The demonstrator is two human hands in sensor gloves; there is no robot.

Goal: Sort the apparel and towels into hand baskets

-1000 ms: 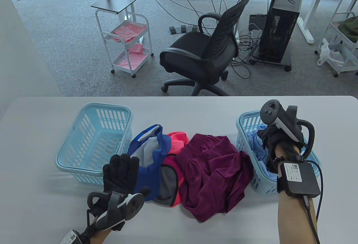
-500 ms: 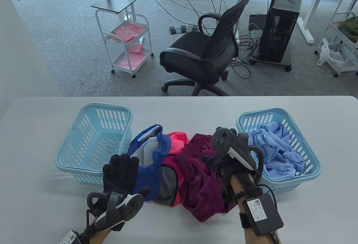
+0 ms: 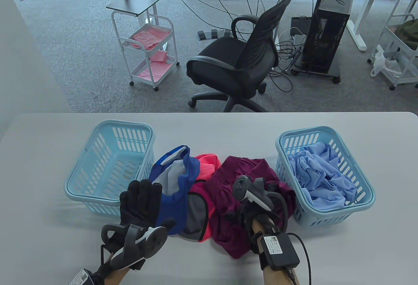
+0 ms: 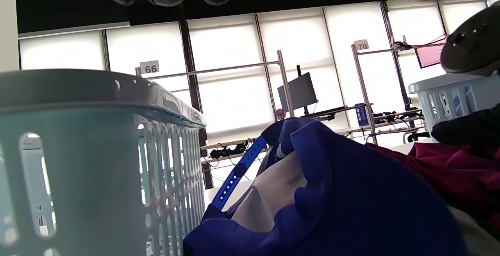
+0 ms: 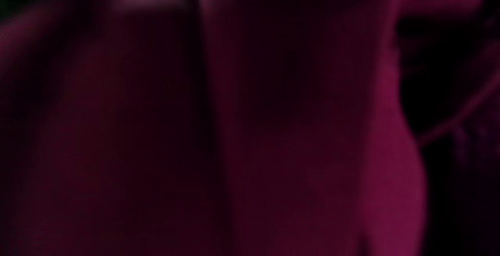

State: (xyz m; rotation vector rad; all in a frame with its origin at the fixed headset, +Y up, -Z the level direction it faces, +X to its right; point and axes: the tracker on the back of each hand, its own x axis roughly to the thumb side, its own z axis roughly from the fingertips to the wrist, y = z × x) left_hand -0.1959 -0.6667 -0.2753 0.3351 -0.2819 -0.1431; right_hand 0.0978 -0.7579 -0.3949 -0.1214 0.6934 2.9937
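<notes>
Maroon garment [image 3: 241,197] is lying at table centre, the right hand [image 3: 251,213] pressing down on it; whether its fingers are clamped is impossible to tell. At eight o'clock the left hand [image 3: 140,200] is hovering, fingers spread, beside the blue garment [image 3: 173,200]. Left wrist view is showing the blue garment [image 4: 332,201] against the left basket [image 4: 97,162]. Right wrist view is filling with blurred maroon cloth [image 5: 273,131].
</notes>
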